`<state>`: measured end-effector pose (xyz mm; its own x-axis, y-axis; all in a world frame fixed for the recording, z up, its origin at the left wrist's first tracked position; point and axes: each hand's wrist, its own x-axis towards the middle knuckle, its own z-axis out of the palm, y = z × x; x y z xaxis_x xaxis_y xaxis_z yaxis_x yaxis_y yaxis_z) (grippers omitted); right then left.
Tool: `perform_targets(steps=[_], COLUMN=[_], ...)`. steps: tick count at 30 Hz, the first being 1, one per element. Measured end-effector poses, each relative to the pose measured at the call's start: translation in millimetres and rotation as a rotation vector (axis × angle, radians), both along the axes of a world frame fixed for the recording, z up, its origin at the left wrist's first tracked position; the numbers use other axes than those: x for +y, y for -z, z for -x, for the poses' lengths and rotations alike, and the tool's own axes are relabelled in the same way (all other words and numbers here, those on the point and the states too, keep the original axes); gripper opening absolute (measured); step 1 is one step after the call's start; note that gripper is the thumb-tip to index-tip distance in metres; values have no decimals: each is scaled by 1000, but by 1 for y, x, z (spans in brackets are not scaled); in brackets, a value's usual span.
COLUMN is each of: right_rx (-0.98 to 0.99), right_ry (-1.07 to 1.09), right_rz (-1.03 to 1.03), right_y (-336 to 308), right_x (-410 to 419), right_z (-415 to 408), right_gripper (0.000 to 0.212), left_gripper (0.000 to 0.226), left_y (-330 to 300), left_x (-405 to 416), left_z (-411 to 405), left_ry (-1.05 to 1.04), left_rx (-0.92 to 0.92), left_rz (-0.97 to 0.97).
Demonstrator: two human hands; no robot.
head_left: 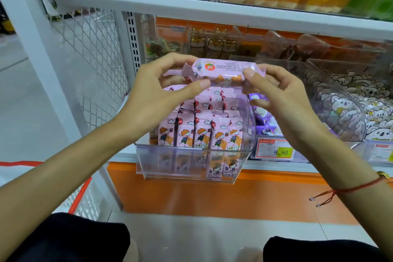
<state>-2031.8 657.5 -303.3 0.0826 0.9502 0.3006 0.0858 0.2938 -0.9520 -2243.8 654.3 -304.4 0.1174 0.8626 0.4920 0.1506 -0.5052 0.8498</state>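
Above the clear bin [170, 155], toward 12 o'clock, my left hand [168, 89] and right hand [282, 95] pinch the pink packet [223, 69] by its ends. I should turn it upright and slot it behind the rows [200, 132]; there may be a gap, but it's half hidden.

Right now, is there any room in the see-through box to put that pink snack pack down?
Maybe at the front left of the clear plastic bin: the held pink snack pack might fit between its front wall and the standing pink cartoon packs. Behind that row it is crowded tight.
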Motion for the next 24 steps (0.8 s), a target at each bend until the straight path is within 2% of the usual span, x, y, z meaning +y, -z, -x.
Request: perform_targets(steps=[3, 5, 6, 9, 13, 18, 24], right_rx=[-344, -601, -663, -665, -714, -688, -657], right_ry=[234, 285, 272, 211, 196, 177, 163], right_rz=[-157, -153, -112, -25, -57, -31, -17], right_y=[10, 18, 23, 31, 33, 32, 34], right_x=[3, 5, 6, 7, 6, 4, 4], right_z=[-6, -10, -12, -11, -14, -13, -13], right_gripper=[38, 40, 43, 42, 33, 40, 42], left_gripper=[35, 30, 30, 31, 36, 34, 47], left_y=[-2, -3, -3, -3, 4, -2, -18], left_x=[11, 26, 34, 64, 102, 127, 158], left_z=[3, 4, 2, -6, -21, -26, -38], left_ry=[-78, -195, -244, -289, -293, -262, -210], left_rx=[-73, -89, -57, 123, 454, 852, 1023], left_rz=[-26, -54, -68, -77, -96, -230, -153])
